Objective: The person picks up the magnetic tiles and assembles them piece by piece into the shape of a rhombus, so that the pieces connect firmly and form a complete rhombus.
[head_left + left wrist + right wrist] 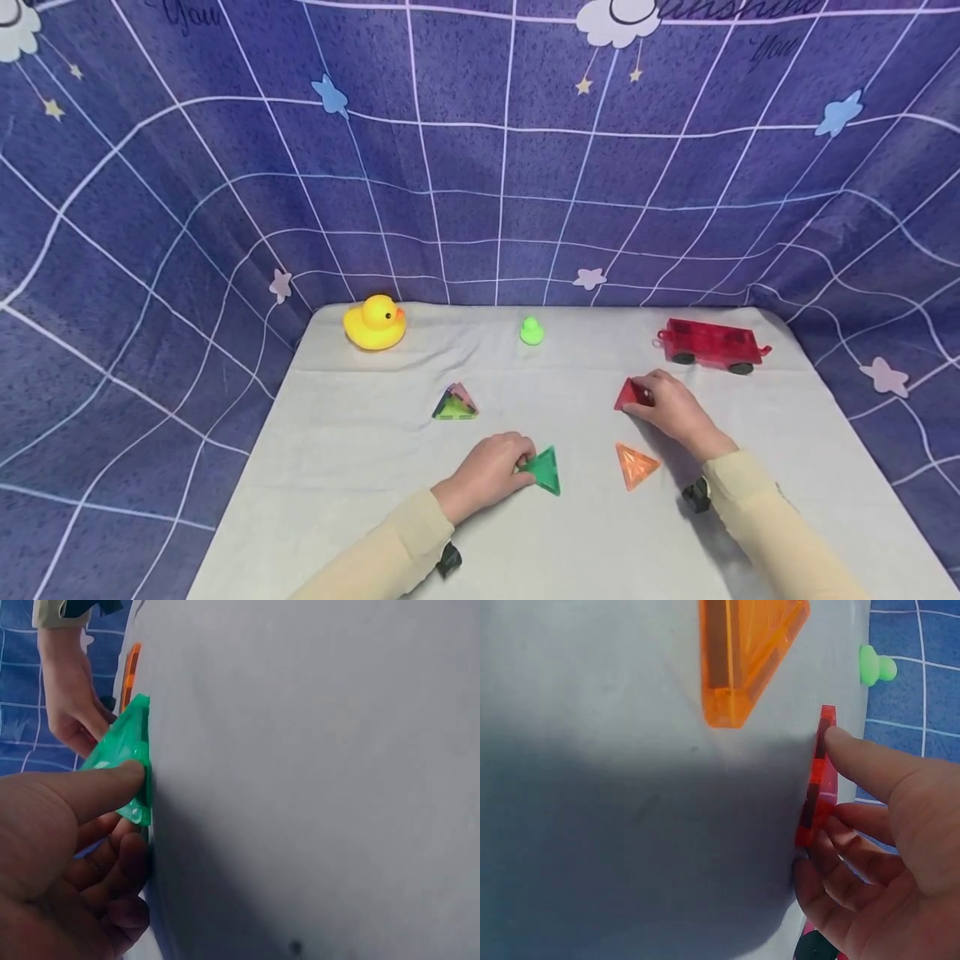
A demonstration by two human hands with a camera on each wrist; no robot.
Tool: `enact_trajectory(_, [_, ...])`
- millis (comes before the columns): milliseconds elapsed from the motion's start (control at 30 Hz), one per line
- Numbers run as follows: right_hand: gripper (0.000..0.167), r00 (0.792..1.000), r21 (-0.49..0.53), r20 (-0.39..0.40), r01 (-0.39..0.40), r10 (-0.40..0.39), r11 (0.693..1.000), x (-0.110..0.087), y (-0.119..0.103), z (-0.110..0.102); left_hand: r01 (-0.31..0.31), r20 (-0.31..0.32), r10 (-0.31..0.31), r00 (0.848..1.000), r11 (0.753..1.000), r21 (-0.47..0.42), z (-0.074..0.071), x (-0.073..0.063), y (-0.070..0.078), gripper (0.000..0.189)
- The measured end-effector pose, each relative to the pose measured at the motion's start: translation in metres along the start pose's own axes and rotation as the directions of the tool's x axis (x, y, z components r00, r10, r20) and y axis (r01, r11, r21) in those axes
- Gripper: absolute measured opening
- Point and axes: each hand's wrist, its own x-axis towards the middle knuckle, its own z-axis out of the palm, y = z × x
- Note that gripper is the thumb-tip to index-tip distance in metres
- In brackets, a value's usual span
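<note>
A green triangular magnetic tile (546, 471) is pinched by my left hand (489, 471), thumb on its upper face in the left wrist view. It lies at or close to the white cloth. My right hand (678, 412) pinches a red triangular magnetic tile (821, 776) between thumb and fingers, low over the cloth; part of it hides behind the fingers. An orange triangular magnetic tile (636, 467) lies flat, to the right of the green tile and nearer the front than the red one.
A small tile pyramid (455, 403) in green and pink stands left of centre. Along the back are a yellow rubber duck (375, 323), a small green duck (532, 332) and a red wheeled car base (711, 343). Patterned blue curtains (465, 200) enclose the white-covered table (337, 467).
</note>
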Motion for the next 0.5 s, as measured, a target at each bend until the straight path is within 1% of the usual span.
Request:
enact_trajectory(67, [0.053, 1.0, 0.002, 0.013, -0.007, 0.007, 1.0, 0.001, -0.001, 0.0, -0.015, 0.009, 0.015, 1.0, 1.0, 0.008, 0.0, 0.0, -0.001, 0.022])
enact_trajectory(167, [0.054, 0.999, 0.005, 0.029, -0.014, 0.014, 1.0, 0.002, -0.002, -0.001, -0.053, 0.021, 0.053, 0.998, 0.998, 0.013, -0.003, -0.001, -0.002, 0.024])
enact_trajectory(333, [0.052, 0.999, 0.007, 0.039, 0.025, -0.025, 1.0, 0.003, -0.003, -0.005, -0.137, 0.045, 0.135, 0.99, 0.99, 0.04, -0.008, -0.002, -0.005, 0.024])
enact_trajectory(400, [0.05, 0.998, 0.008, 0.044, 0.038, -0.039, 0.999, 0.004, -0.002, -0.007, -0.158, 0.054, 0.155, 0.986, 0.986, 0.054, -0.009, -0.002, -0.007, 0.022])
enact_trajectory(500, [0.05, 0.998, 0.014, 0.052, 0.043, -0.043, 0.999, 0.005, -0.003, -0.01, -0.166, 0.073, 0.161, 0.984, 0.984, 0.067, -0.01, -0.003, -0.009, 0.018])
